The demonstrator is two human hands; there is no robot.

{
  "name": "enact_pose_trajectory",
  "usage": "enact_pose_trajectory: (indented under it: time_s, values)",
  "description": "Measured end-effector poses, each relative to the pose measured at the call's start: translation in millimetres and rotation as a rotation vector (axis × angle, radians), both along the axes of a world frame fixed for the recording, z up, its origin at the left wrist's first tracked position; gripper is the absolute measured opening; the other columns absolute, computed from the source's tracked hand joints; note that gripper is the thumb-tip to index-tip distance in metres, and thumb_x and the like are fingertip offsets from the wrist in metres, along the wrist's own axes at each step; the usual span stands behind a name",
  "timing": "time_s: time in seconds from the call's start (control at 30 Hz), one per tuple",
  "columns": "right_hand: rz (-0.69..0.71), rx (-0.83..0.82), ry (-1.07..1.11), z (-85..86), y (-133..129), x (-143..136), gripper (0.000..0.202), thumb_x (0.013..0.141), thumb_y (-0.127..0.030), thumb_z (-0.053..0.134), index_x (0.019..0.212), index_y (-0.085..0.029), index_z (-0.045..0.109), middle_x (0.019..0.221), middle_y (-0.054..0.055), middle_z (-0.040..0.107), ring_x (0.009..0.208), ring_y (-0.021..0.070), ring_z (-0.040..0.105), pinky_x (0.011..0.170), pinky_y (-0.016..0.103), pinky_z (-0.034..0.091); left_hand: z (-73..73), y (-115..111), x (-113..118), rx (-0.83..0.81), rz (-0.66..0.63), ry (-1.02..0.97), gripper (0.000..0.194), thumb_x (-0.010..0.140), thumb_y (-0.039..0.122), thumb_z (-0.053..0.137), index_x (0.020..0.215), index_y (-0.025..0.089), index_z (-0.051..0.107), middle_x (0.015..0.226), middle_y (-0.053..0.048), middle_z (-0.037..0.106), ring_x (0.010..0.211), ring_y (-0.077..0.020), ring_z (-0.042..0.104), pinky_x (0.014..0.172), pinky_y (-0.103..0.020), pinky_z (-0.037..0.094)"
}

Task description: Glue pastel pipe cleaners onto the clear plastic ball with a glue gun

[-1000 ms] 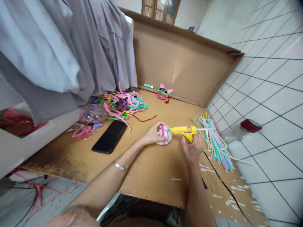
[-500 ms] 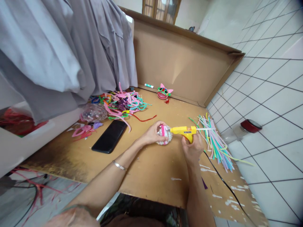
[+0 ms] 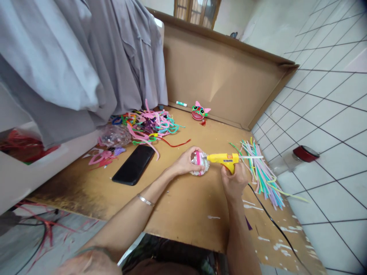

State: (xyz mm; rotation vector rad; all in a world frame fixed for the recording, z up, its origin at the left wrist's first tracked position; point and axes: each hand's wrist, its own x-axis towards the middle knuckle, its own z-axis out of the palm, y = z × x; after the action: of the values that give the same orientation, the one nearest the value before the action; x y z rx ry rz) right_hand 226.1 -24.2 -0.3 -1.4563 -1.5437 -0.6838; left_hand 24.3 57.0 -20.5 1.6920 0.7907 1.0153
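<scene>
My left hand point(image 3: 186, 162) grips a small round white craft piece point(image 3: 204, 163) with a bright pink stripe, thumb and fingers around its left side. In my right hand point(image 3: 235, 181) is a yellow hot glue gun point(image 3: 222, 157), held by its handle. Its nozzle points left and meets the upper part of the round piece; whether glue is coming out cannot be made out. A clear glue stick point(image 3: 252, 157) juts from the gun's back end. The black cord point(image 3: 269, 217) runs down toward the table's right edge.
Pipe cleaners point(image 3: 262, 172) lie in a bundle on the right, beside a red-lidded jar point(image 3: 305, 153). A phone point(image 3: 133, 165) lies left, before a tangled pipe-cleaner pile point(image 3: 155, 124). A pink-eared craft face point(image 3: 198, 111) and a marker point(image 3: 181, 104) sit by the cardboard panel point(image 3: 218, 72).
The whole view has shifted slightly. Both hands, the round piece and the glue gun keep nearly the same places relative to each other.
</scene>
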Motion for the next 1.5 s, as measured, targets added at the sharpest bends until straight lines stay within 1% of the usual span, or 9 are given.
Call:
enact_pose_trajectory:
  time_s: [0.37,0.63,0.7,0.8,0.9,1.07,1.27,1.4,1.5]
  values:
    - [-0.009,0.025,-0.028,-0.8,0.2,0.1,0.005,0.086,-0.025,0.056,0.086,-0.021,0.052,0.076,0.002,0.055,0.071,0.0188,0.053,0.063,0.028,0.041,7.6,-4.0,-0.1,-0.013,0.016,0.003,0.061,0.056,0.026,0.083,0.108,0.020,0.054,0.090,0.001,0.060,0.080,-0.0151,0.056,0.072,-0.025,0.046]
    - [-0.020,0.043,-0.023,-1.0,1.1,1.4,0.007,0.085,-0.026,0.057,0.081,-0.022,0.052,0.073,0.001,0.053,0.070,0.0187,0.053,0.065,0.029,0.043,5.0,-3.1,0.7,-0.028,-0.010,-0.028,0.061,0.056,0.027,0.084,0.109,0.020,0.053,0.087,0.003,0.059,0.076,-0.0138,0.055,0.069,-0.024,0.046]
    - [-0.010,0.034,-0.018,-1.9,0.7,1.4,0.006,0.085,-0.026,0.057,0.086,-0.021,0.055,0.075,0.002,0.055,0.072,0.0190,0.054,0.065,0.028,0.043,4.1,-2.5,0.5,-0.025,-0.011,-0.024,0.061,0.056,0.027,0.084,0.109,0.020,0.053,0.088,0.003,0.059,0.077,-0.0138,0.056,0.070,-0.024,0.046]
    - [0.004,0.011,-0.014,-3.1,0.1,1.7,0.011,0.086,-0.025,0.056,0.095,-0.020,0.057,0.080,0.004,0.059,0.075,0.0198,0.057,0.065,0.028,0.043,2.6,-1.8,0.2,-0.019,-0.007,-0.011,0.061,0.057,0.027,0.084,0.109,0.020,0.054,0.088,0.003,0.059,0.077,-0.0138,0.056,0.069,-0.023,0.046]
    - [0.008,0.016,-0.032,-3.2,-0.6,1.9,0.014,0.086,-0.024,0.057,0.098,-0.019,0.057,0.081,0.004,0.060,0.076,0.0202,0.058,0.066,0.029,0.044,1.6,-1.5,0.3,-0.007,0.000,-0.007,0.061,0.057,0.027,0.084,0.109,0.020,0.054,0.090,0.002,0.059,0.077,-0.0136,0.055,0.069,-0.023,0.045]
    - [-0.024,0.061,-0.094,-1.7,-1.7,0.5,0.009,0.085,-0.021,0.057,0.094,-0.019,0.055,0.079,0.004,0.059,0.073,0.0193,0.057,0.063,0.028,0.043,2.4,-2.0,1.0,-0.009,0.004,-0.011,0.061,0.056,0.026,0.084,0.108,0.020,0.055,0.089,0.002,0.059,0.077,-0.0135,0.054,0.069,-0.023,0.045]
    - [-0.007,0.027,-0.033,-0.3,-1.0,-0.2,0.013,0.085,-0.023,0.055,0.098,-0.019,0.057,0.080,0.004,0.059,0.074,0.0195,0.057,0.065,0.028,0.044,-0.3,-0.7,0.8,0.003,0.002,-0.001,0.062,0.057,0.027,0.084,0.110,0.020,0.054,0.093,0.001,0.059,0.078,-0.0136,0.053,0.071,-0.024,0.045]
    - [-0.007,0.034,-0.015,-0.2,-0.2,1.3,0.006,0.084,-0.024,0.056,0.089,-0.020,0.056,0.075,0.002,0.054,0.071,0.0188,0.054,0.066,0.029,0.043,-1.8,0.3,0.2,0.014,0.005,0.013,0.063,0.057,0.028,0.085,0.111,0.020,0.054,0.093,0.001,0.059,0.078,-0.0138,0.053,0.071,-0.024,0.046]
    - [-0.007,0.016,0.004,-0.8,-0.4,1.8,0.004,0.084,-0.024,0.056,0.087,-0.021,0.055,0.075,0.001,0.054,0.071,0.0186,0.053,0.067,0.029,0.042,0.8,-1.3,-0.1,0.009,-0.001,0.001,0.061,0.057,0.028,0.085,0.109,0.020,0.054,0.091,0.001,0.059,0.078,-0.0138,0.054,0.070,-0.024,0.046]
